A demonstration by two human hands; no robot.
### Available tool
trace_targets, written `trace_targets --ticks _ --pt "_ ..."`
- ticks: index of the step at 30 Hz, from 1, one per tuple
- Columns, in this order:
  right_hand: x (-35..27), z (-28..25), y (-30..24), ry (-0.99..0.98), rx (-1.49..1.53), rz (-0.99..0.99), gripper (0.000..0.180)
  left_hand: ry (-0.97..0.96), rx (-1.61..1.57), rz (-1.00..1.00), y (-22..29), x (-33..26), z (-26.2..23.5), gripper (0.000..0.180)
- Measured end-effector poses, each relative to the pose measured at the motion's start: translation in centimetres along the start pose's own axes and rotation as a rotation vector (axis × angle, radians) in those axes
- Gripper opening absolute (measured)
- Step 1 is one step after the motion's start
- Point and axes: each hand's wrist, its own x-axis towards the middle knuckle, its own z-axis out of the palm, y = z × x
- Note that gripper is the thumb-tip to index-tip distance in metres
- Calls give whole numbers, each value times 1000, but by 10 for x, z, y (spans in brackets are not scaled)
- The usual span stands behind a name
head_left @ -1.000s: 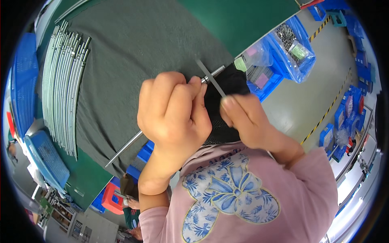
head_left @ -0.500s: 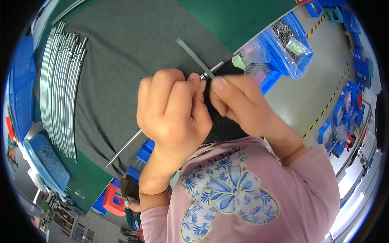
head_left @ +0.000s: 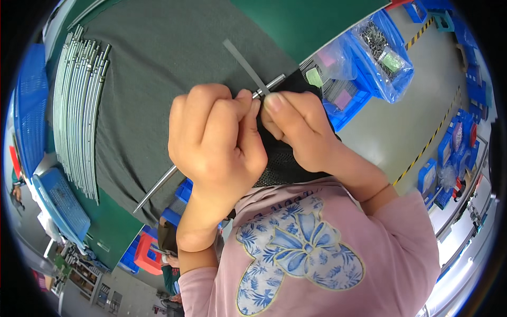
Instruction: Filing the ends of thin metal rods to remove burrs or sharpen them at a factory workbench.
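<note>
A long, thin metal rod [head_left: 156, 188] slants across the dark cloth, and my left hand [head_left: 216, 134] is closed round it near its upper right end. Thumb and fingertips of that hand pinch the rod just short of a dark groove. Close beside it, my right hand [head_left: 306, 127] pinches a flat, narrow grey strip [head_left: 242, 61]. The strip lies across the rod at the groove and sticks out up and to the left. Its lower end is hidden under my right thumb. The rod's tip shows past the strip, and my left hand hides its middle.
Many similar rods [head_left: 79, 116] lie side by side on the dark cloth [head_left: 142, 68] at left. Blue baskets [head_left: 62, 206] stand beyond them. At right, a bag-lined blue bin [head_left: 393, 87] holds small metal parts, next to another blue bin [head_left: 348, 119] with thin rods. A person is partly visible below left.
Both hands have moved slightly left and up in the picture with the rod and strip. My right hand, blurred before, now shows sharply. The grips look the same.
</note>
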Motion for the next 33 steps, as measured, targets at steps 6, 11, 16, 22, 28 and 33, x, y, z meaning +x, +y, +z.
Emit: trace_targets --ticks 6,11,16,22,28,33 --pt "-12 -4 32 30 -146 -115 31 -19 10 -37 0 -2 0 17" --pt "-17 0 46 66 -145 -153 29 -2 -22 -29 -1 -1 -1 17" --pt "3 -1 26 35 -147 -219 29 -15 2 0 0 -1 -3 17" --pt "-7 -4 50 37 -205 -233 29 -29 0 -8 0 -2 -2 17" --pt "-13 -5 46 49 -262 -180 33 -17 -9 -18 1 0 -2 17" --pt "1 -9 -15 -49 -171 63 37 25 -14 17 -3 2 0 17"
